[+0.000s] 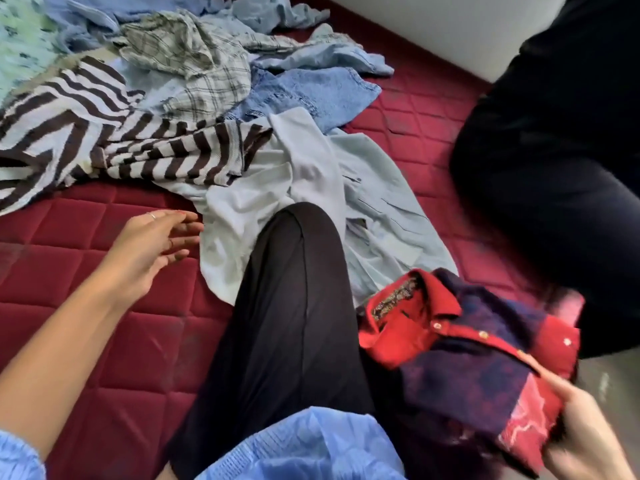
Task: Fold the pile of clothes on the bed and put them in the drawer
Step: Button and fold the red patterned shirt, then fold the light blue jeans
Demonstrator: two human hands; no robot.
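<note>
Pile of clothes (180, 98) sits at the far-left side of the bed (104, 289), spilling toward the middle: striped top (104, 140), plaid shirt (194, 64), blue towel-like piece (311, 91), and nearest, a pale blue shirt (284, 188) lying partly under the person's bent knee (294, 271). One item is already folded: red-and-navy shirt (467, 351), collar up, buttons showing, held at its lower corner by the right hand (581, 424), fingers curled round the edge; the bundle hangs off the bed's right side. Left hand (156, 244) is open, fingers spread and relaxed, holding nothing, hovering just beside the pale blue shirt's edge, apart from it as far as I can tell. Handling, my read: all light, limp fabric, no stiffness, won't slip but won't hold shape either. The folded shirt gripped by one corner will likely sag and unfold; better a flat palm underneath or a pinch across the whole stack. The pale blue shirt looks thin and wrinkle-prone, and the knee pins part of it, so pulling at the near edge will drag, not lift; shift the leg, then take it at the shoulders or collar. The striped top looks like a heavier knit and overlaps the pale shirt, so expect it to come along. No drawer in view.
</note>
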